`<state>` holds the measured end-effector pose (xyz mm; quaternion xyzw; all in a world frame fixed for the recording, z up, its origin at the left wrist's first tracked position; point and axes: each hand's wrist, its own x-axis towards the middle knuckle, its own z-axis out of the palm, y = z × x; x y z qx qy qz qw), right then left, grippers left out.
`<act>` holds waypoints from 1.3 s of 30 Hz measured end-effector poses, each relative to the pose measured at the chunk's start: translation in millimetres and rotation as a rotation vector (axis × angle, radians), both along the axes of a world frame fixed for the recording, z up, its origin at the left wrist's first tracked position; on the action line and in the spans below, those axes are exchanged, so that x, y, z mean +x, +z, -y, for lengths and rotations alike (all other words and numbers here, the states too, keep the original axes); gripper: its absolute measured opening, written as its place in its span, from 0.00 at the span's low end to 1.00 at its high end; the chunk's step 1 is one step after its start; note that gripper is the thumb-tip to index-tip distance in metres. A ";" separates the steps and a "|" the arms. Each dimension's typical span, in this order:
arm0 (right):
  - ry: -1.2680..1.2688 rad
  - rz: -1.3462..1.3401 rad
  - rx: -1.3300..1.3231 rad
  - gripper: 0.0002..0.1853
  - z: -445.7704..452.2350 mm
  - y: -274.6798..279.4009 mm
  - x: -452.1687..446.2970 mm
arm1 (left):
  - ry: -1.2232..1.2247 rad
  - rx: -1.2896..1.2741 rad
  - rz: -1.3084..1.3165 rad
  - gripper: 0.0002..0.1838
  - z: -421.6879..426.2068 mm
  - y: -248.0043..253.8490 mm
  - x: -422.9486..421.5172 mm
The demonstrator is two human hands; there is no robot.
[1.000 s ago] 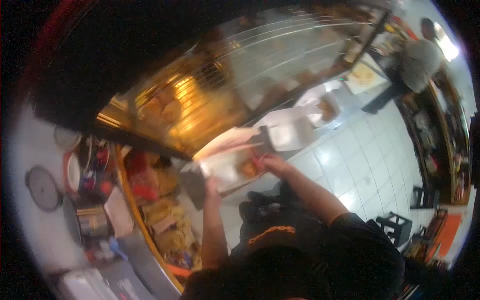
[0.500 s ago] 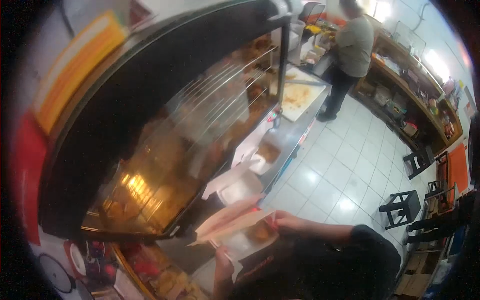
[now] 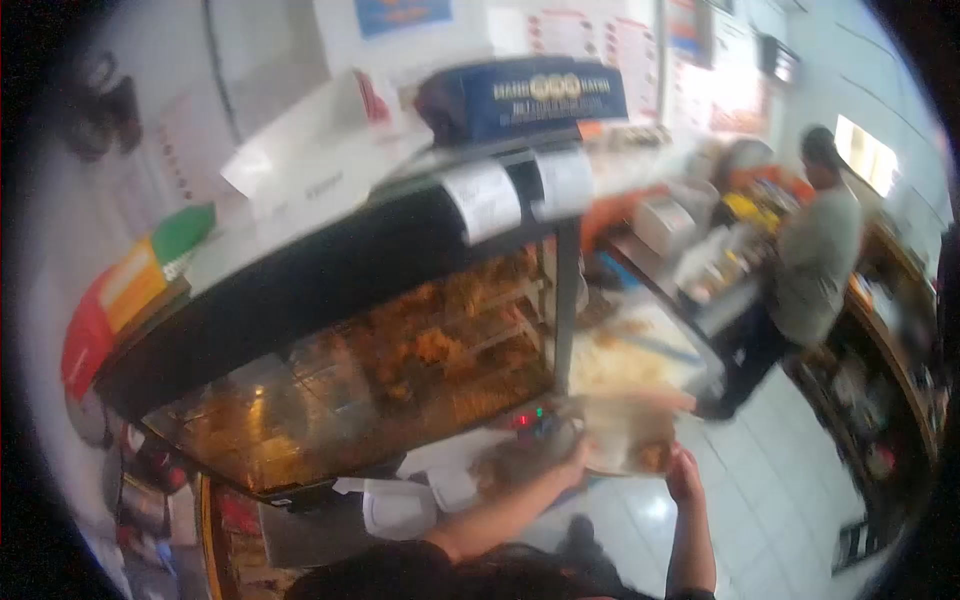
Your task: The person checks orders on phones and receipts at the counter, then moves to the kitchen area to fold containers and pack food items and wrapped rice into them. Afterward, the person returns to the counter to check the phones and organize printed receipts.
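Observation:
An open takeaway box point(image 3: 622, 425), smeared by motion, is held out in front of me over the counter's edge, near the cutting board. Brown food point(image 3: 653, 458) shows in its near right corner. My left hand point(image 3: 578, 462) grips the box at its left side. At the right edge, my right hand point(image 3: 684, 474) has its fingers closed on it. Below the display cabinet, white open boxes point(image 3: 398, 508) stand on the counter to the left of my left forearm. A white cutting board point(image 3: 630, 350) with brown crumbs lies just beyond the held box.
A heated glass cabinet point(image 3: 390, 370) full of fried food runs along the left. A dark blue carton point(image 3: 545, 100) and white paper point(image 3: 300, 160) are on its top. Another person point(image 3: 820, 240) stands at the far counter. Wooden shelves point(image 3: 890, 330) line the right wall.
Both hands have carried the takeaway box from close by my body outward to the cutting board. The camera view has tilted up, so the cabinet top now shows.

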<state>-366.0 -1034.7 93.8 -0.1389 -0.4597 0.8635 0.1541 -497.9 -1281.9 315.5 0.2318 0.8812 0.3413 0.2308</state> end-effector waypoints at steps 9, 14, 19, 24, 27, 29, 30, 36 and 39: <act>0.127 0.124 0.686 0.09 -159.7 -8.6 -187.8 | 0.378 0.398 0.254 0.14 -163.8 -142.4 -157.9; -0.138 0.118 0.585 0.09 -165.7 -15.7 -216.1 | 0.437 0.424 0.214 0.13 -170.9 -144.2 -187.6; -0.560 0.092 0.720 0.19 -156.8 -13.9 -192.4 | 0.374 0.467 0.144 0.12 -154.3 -145.6 -171.2; -0.500 0.090 0.203 0.27 -111.9 10.6 -130.6 | 0.373 0.863 -0.167 0.07 -78.3 -26.9 -81.3; -0.372 0.052 0.294 0.30 -90.7 3.7 -102.7 | 0.467 1.077 -1.149 0.07 -16.1 84.8 -71.8; -0.249 0.069 0.341 0.31 -78.5 8.3 -95.2 | 0.622 1.215 -1.447 0.15 8.1 129.2 -88.9; -0.248 0.075 0.340 0.31 -73.9 13.2 -94.6 | 0.706 1.166 -1.398 0.15 17.6 153.4 -88.8; -0.191 0.031 0.204 0.32 -69.6 31.6 -106.0 | 0.661 1.310 -0.938 0.22 26.0 191.4 -104.8; -0.205 0.023 0.181 0.32 -79.7 27.2 -103.4 | 0.526 1.419 -0.751 0.27 13.2 191.9 -91.5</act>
